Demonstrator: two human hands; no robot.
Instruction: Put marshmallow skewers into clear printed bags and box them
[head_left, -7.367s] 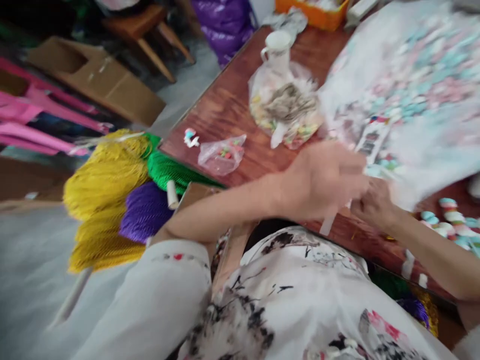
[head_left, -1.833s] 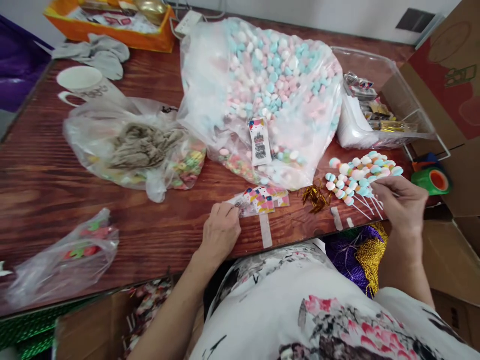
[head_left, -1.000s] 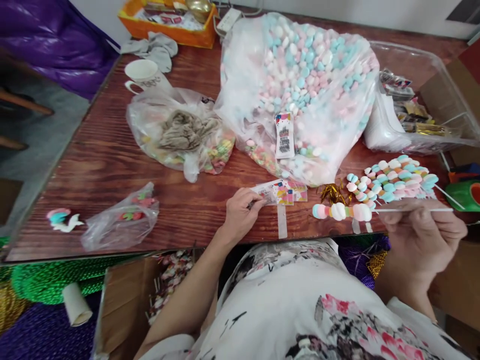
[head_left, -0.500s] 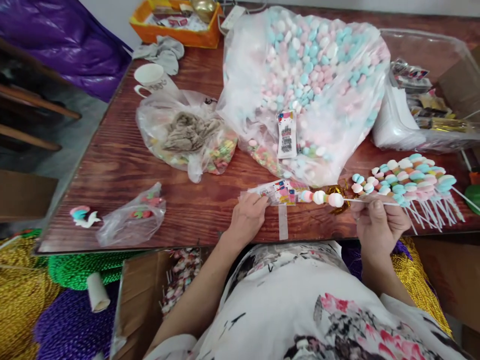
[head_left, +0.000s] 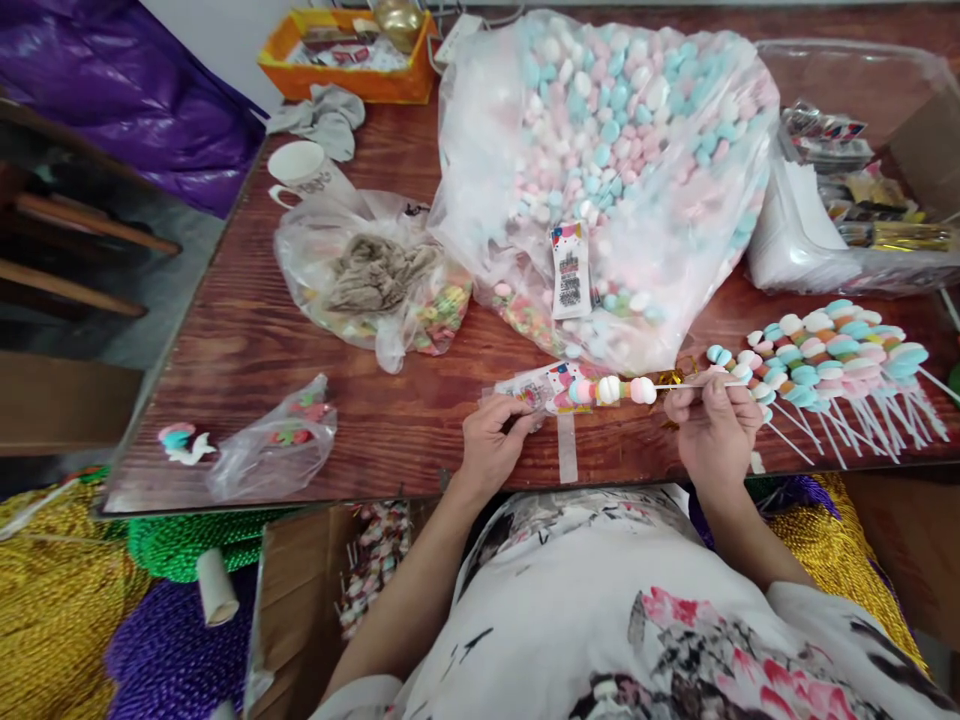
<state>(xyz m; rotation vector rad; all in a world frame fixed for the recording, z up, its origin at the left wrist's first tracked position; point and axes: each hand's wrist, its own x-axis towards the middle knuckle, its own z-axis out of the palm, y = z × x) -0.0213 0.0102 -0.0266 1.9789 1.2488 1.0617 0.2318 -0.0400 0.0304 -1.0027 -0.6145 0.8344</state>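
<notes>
My right hand (head_left: pixel 714 425) is closed on the white stick of a marshmallow skewer (head_left: pixel 609 390), with pink, white and blue pieces threaded on its left half. The skewer lies level, its candy end overlapping a clear printed bag (head_left: pixel 525 388); how much is inside the bag I cannot tell. At the bag's left end, my left hand (head_left: pixel 491 435) pinches the plastic between thumb and fingers. Gold twist ties (head_left: pixel 679 375) lie just behind the right hand. To its right, a pile of finished marshmallow skewers (head_left: pixel 832 355) rests with sticks toward the table's front edge.
Behind the hands sits a large bag of marshmallows (head_left: pixel 615 150) with a printed packet (head_left: pixel 571 270) on it. Left of it are a bag of gummies (head_left: pixel 442 315), a mug (head_left: pixel 304 170) and an orange box (head_left: pixel 345 75). A clear bin (head_left: pixel 862 270) stands at right.
My right hand has moved left, sliding the skewer further over the printed bag. My left hand stays at the bag's left end. The view has shifted slightly.
</notes>
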